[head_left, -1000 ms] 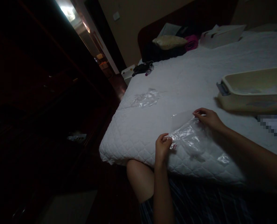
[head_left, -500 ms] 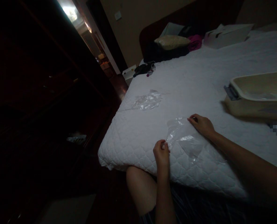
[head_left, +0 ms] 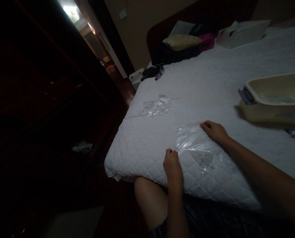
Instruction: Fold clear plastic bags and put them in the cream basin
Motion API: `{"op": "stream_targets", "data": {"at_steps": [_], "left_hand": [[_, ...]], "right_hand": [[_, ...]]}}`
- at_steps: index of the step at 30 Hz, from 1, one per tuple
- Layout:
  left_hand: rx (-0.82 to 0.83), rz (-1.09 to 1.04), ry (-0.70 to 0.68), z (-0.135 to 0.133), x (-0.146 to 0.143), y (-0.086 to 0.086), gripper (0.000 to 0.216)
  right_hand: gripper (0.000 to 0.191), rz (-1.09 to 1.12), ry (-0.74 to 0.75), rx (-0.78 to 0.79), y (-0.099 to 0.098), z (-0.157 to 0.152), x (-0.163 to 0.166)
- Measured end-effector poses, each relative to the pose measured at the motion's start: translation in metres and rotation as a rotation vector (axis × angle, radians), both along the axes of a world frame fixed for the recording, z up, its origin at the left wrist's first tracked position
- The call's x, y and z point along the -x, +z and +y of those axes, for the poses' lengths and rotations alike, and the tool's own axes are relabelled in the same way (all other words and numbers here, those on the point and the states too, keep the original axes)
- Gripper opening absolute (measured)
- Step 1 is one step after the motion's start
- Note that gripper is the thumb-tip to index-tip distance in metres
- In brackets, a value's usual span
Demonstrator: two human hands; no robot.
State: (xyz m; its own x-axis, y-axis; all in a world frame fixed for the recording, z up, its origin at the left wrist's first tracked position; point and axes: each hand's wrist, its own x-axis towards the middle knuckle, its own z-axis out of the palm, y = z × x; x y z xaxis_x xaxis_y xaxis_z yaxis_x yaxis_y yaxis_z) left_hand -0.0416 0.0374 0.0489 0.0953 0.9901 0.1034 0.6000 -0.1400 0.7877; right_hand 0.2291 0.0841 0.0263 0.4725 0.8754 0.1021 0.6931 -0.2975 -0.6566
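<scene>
A clear plastic bag (head_left: 193, 140) is stretched over the white quilted bed (head_left: 142, 145) close to its near edge. My left hand (head_left: 172, 163) pinches the bag's lower left corner. At the upper right corner, my right hand (head_left: 215, 131) is closed with thumb and forefinger on the film. The bag's lower part lies creased on the quilting between my wrists. Farther up the bed rests a second crumpled clear plastic bag (head_left: 156, 106), touched by neither hand.
At right on the bed stands a cream plastic bin (head_left: 269, 114) with a grey handle and clear plastic inside. A white box (head_left: 240, 34), a pink roll (head_left: 207, 42) and a tan pillow-like bundle (head_left: 182, 42) lie near the headboard. Dark furniture fills the left side.
The bag between my hands is spread flatter and its upper edge is pulled straighter. My hands have hardly moved, and the camera view has tilted slightly.
</scene>
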Motion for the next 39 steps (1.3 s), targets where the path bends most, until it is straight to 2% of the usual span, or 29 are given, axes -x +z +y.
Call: {"op": "stream_targets", "data": {"at_steps": [3, 6, 10, 13, 16, 18, 22, 26, 31, 35, 39], "left_hand": [[-0.014, -0.023, -0.015, 0.0, 0.002, 0.001, 0.016], [-0.076, 0.039, -0.034, 0.0, 0.005, 0.002, 0.02], [-0.256, 0.058, -0.028, -0.002, 0.0, 0.006, 0.027], [-0.454, 0.1, -0.205, -0.003, -0.012, 0.005, 0.031], [-0.581, 0.327, -0.378, -0.002, -0.025, -0.005, 0.041], [-0.592, 0.462, -0.44, 0.0, -0.03, -0.014, 0.044], [-0.546, 0.574, -0.453, 0.001, -0.031, -0.024, 0.045], [-0.531, 0.593, -0.454, 0.001, -0.03, -0.022, 0.046], [-0.521, 0.597, -0.461, 0.001, -0.031, -0.021, 0.046], [-0.52, 0.586, -0.46, 0.001, -0.031, -0.023, 0.046], [-0.517, 0.584, -0.458, 0.002, -0.031, -0.022, 0.046]], "right_hand": [[0.04, 0.162, 0.018, -0.003, 0.002, 0.0, -0.004], [0.041, 0.26, 0.024, -0.008, 0.003, -0.006, -0.008], [0.038, 0.404, 0.018, -0.078, 0.004, -0.026, -0.015], [0.041, 0.512, 0.011, -0.069, 0.006, -0.044, -0.021], [0.046, 0.529, 0.04, 0.05, 0.008, -0.056, -0.025], [0.048, 0.558, 0.064, 0.089, 0.008, -0.06, -0.024], [0.043, 0.684, 0.104, 0.087, 0.012, -0.065, -0.016], [0.036, 0.855, 0.09, 0.098, 0.021, -0.068, -0.008], [0.037, 1.01, 0.075, 0.084, 0.039, -0.072, 0.003], [0.042, 1.021, 0.108, 0.137, 0.046, -0.075, 0.006], [0.048, 0.989, 0.131, 0.135, 0.044, -0.076, 0.003]]}}
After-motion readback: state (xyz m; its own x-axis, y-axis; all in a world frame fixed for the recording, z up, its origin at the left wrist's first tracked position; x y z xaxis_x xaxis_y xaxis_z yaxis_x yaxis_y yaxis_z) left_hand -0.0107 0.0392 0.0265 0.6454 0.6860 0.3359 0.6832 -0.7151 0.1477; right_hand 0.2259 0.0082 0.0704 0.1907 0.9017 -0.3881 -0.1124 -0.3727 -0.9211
